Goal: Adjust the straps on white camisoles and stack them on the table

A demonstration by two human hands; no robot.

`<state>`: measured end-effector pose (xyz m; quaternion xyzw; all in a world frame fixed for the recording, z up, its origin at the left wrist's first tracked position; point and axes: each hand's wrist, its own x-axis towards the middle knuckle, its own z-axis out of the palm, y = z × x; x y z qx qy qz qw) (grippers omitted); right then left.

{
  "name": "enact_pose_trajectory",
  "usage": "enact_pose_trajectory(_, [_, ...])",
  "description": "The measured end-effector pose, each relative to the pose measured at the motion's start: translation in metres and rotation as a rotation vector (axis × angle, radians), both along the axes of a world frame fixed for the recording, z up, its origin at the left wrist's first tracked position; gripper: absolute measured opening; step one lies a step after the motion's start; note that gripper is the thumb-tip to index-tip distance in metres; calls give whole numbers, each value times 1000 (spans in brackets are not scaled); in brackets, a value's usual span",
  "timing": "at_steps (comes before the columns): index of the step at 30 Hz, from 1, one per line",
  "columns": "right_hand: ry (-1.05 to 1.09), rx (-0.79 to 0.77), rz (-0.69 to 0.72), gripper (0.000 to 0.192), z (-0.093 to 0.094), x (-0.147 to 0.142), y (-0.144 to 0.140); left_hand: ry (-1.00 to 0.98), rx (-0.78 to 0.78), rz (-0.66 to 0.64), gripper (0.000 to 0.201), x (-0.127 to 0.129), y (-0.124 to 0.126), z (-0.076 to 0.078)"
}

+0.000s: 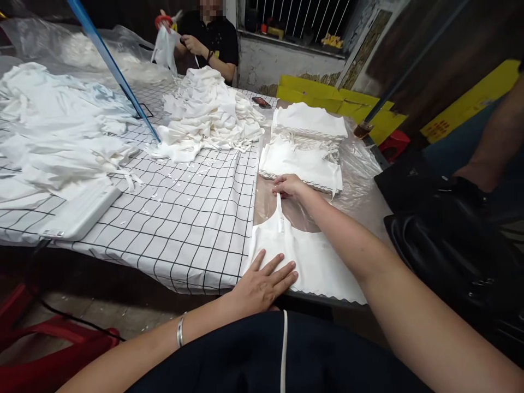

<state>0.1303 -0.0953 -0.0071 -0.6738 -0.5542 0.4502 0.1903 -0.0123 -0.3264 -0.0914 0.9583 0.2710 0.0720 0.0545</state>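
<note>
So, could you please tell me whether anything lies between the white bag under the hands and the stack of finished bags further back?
Nothing visible does. The bag lies flat under the left hand, its strap pinched by the right hand; only bare plastic sheet separates it from the stack.

White cloth bag (315, 262) flat at table edge.

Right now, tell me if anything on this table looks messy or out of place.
Small white fabric scraps lie scattered over the checked tablecloth, near a loose heap of white cloth. The white bag under the left hand and right hand lies flat, and the folded stack behind it looks tidy.
</note>
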Motion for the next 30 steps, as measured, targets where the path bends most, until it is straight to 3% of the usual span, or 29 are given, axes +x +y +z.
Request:
enact_pose_trajectory(3, [-105,99,57,15,-3,4,6,11,5,1,82,-1,1,1])
enact_pose_trajectory(6, [-363,295,150,17,8,11,9,19,2,-5,85,-1,2,0])
enact_pose_trajectory(9, [-546,502,141,24,22,29,-11,30,-23,-7,86,-1,1,1])
enact_pose_trajectory(12, [-399,640,83,26,21,58,-70,11,-93,-13,82,-6,1,14])
enact_pose_trajectory(15, [-304,737,189,23,-3,83,-154,-76,-253,-18,64,-9,16,43])
enact_pose_trajectory(17, [-314,789,247,19,-25,89,-203,-179,-381,30,42,-1,42,66])
enact_pose_trajectory(20, [-335,797,208,17,-48,87,-242,-345,-470,230,26,41,96,89])
enact_pose_trajectory(23, [-348,782,157,16,-52,82,-246,-345,-431,447,33,107,142,91])
enact_pose_trajectory(25, [-368,776,152,17,-50,79,-243,-323,-443,503,31,148,158,86])
enact_pose_trajectory(27, [-392,768,164,20,-48,78,-242,-363,-579,539,27,180,164,79])
enact_pose_trajectory(30, [-413,748,194,23,-48,78,-243,-430,-821,587,22,205,168,75])
